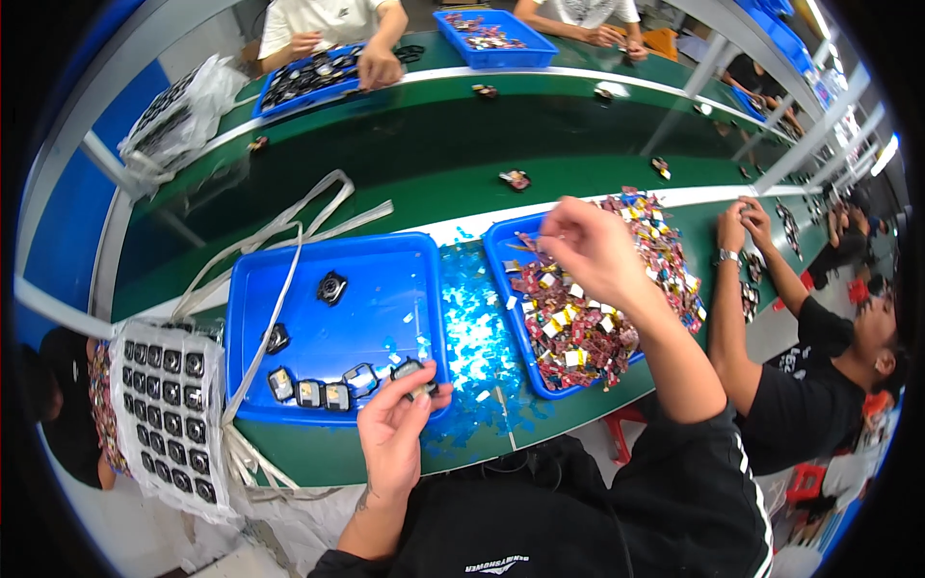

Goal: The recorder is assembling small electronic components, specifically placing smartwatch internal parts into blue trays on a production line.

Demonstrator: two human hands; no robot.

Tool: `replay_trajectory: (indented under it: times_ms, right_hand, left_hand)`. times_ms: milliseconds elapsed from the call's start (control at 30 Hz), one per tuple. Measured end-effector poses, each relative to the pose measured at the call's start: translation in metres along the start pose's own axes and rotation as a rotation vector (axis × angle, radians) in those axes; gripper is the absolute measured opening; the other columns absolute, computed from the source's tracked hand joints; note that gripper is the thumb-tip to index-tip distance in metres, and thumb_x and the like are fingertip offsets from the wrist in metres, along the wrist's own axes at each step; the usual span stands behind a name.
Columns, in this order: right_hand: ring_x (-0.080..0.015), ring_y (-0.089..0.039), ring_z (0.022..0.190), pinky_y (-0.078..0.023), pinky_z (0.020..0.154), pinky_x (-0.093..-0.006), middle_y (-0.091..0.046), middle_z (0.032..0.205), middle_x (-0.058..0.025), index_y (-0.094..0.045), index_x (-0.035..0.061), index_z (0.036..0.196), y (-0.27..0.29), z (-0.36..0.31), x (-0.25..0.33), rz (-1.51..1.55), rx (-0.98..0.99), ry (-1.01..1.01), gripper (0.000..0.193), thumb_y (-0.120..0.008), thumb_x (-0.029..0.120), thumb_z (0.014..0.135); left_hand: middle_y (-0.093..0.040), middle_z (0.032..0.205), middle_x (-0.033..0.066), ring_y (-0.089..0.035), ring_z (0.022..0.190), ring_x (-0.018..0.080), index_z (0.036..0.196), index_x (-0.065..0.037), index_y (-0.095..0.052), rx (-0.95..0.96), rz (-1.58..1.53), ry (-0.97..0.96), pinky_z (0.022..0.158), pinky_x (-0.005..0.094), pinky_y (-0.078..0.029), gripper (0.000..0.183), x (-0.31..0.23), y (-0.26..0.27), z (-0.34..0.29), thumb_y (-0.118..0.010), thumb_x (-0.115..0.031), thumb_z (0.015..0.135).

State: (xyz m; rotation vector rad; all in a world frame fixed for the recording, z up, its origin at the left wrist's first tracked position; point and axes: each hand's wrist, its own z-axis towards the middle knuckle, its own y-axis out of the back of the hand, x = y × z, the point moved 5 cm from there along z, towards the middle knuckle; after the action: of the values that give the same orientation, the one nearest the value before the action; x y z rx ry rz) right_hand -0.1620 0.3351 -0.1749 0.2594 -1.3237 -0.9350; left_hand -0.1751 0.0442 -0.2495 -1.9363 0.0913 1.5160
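My left hand (397, 424) grips a small black square casing (412, 374) between thumb and fingers, at the front right corner of a blue tray (376, 252). In that tray lie several similar black casings (331, 287), some with pale inner parts facing up. My right hand (599, 255) hovers over a second blue tray (497, 252), its fingers curled into a pinch; whatever is in them is too small and blurred to make out. That tray is heaped with small reddish circuit boards (588, 347) with white and yellow parts.
Blue film scraps (474, 328) litter the bench between the trays. White straps (279, 308) hang over the left tray. At left stands a plastic-wrapped tray of black casings (166, 409). A green conveyor (424, 130) carries scattered parts; co-workers sit across it and at right.
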Motion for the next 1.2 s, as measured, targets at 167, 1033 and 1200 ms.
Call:
replay_trajectory:
  times_ms: [167, 1033, 1200]
  right_hand:
    - [0.0002, -0.053, 0.066, -0.041, 0.057, -0.0158, -0.061, 0.081, 0.0006, -0.057, 0.0009, 0.086, 0.013, -0.034, 0.02, 0.501, 0.037, -0.208, 0.012, -0.068, -0.005, 0.085]
    - [-0.0138, -0.061, 0.08, -0.049, 0.065, -0.0254, -0.063, 0.098, -0.0103, -0.066, 0.0027, 0.102, -0.056, -0.076, 0.053, 0.204, 0.192, -0.016, 0.022, -0.067, -0.006, 0.082]
    - [-0.0119, -0.061, 0.088, -0.053, 0.072, -0.0239, -0.062, 0.1, -0.0087, -0.065, -0.0021, 0.104, -0.072, -0.08, 0.047, 0.861, 0.301, -0.107, 0.017, -0.064, -0.005, 0.087]
  left_hand:
    - [-0.062, 0.114, 0.0146, -0.065, 0.1, 0.0226, 0.11, 0.007, -0.067, 0.094, 0.176, -0.154, 0.088, 0.0323, -0.052, 0.02, -0.024, -0.034, 0.041, -0.061, -0.002, 0.093]
    - [-0.061, 0.099, 0.0086, -0.06, 0.089, 0.0128, 0.098, 0.005, -0.07, 0.252, 0.001, 0.111, 0.077, 0.0253, -0.05, 0.011, 0.002, -0.029, 0.037, -0.066, -0.001, 0.09]
    - [-0.062, 0.097, 0.0089, -0.06, 0.088, 0.0127, 0.098, 0.006, -0.07, 0.398, -0.06, 0.197, 0.077, 0.0253, -0.05, 0.012, 0.006, -0.034, 0.034, -0.065, -0.003, 0.091]
